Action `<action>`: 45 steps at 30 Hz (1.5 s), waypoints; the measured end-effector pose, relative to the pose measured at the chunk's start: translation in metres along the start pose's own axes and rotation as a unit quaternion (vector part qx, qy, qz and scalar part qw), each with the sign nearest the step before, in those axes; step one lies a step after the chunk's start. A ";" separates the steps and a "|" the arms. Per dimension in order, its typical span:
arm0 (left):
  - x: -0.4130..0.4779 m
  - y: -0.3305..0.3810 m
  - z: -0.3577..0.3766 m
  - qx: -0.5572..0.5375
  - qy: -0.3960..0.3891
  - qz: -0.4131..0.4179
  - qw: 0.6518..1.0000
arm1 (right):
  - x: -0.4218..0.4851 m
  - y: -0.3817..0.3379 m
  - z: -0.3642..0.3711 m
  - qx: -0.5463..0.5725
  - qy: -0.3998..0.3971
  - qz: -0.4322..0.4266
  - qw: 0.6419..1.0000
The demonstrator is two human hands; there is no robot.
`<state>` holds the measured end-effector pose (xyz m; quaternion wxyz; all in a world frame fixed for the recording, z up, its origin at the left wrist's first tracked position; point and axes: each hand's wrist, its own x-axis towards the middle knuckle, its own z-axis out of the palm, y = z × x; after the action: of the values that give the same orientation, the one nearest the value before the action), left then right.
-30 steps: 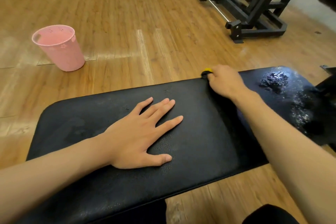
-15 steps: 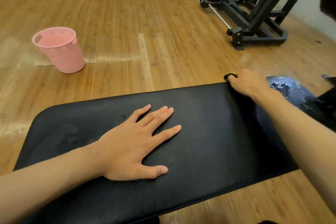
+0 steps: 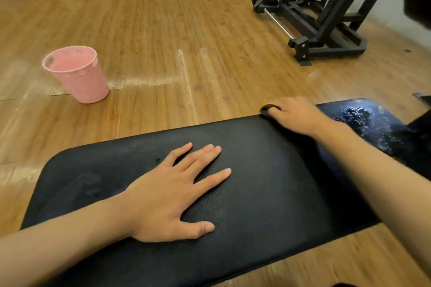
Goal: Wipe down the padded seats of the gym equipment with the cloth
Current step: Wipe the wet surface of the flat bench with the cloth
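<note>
Your left hand lies palm down on the black padded seat, approx. mid-pad and a bit toward the left end. Its fingers are straight and spread, thumb out to the near side, holding nothing, just resting flat on the vinyl. Your right hand is at the far edge of the pad, toward the right end, knuckles up w/ fingers curled down over the cloth. Only a small dark bit w/ a yellow rim peeks out past your fingertips, right at the pad's edge; the rest of it is hidden under the hand, so can't tell how it's folded. Both forearms come in from the near side, the right one crossing the pad's right part. Just beyond your right wrist, the right end of the seat has a wet patch, shiny w/ beads or foam. On the wood floor to the far left stands a pink bin, upright, well apart from the seat. Top right in the bg sits a black machine frame w/ a steel bar low on its base.
</note>
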<state>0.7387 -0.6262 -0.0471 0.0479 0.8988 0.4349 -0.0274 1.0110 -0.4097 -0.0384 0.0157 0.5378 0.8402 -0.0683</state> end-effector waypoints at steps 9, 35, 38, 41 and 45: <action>0.000 0.001 -0.003 0.008 -0.010 -0.007 1.000 | 0.013 -0.155 0.018 0.076 -0.041 -0.008 0.996; 0.000 -0.001 0.002 0.003 0.013 -0.007 1.000 | -0.004 -0.045 0.019 0.015 0.022 -0.078 0.997; 0.000 -0.001 0.003 0.000 0.015 -0.008 1.000 | -0.021 0.044 0.016 -0.032 0.051 0.020 0.998; -0.001 -0.001 0.003 -0.004 0.022 -0.007 1.000 | -0.055 0.046 0.027 0.001 0.052 0.034 0.998; -0.002 -0.003 0.007 -0.019 0.036 -0.012 0.999 | -0.129 -0.008 0.039 0.033 0.064 0.028 0.997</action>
<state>0.7355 -0.6265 -0.0542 0.0487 0.8931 0.4471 0.0123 1.0564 -0.5339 -0.0631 -0.0534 0.5646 0.8213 -0.0610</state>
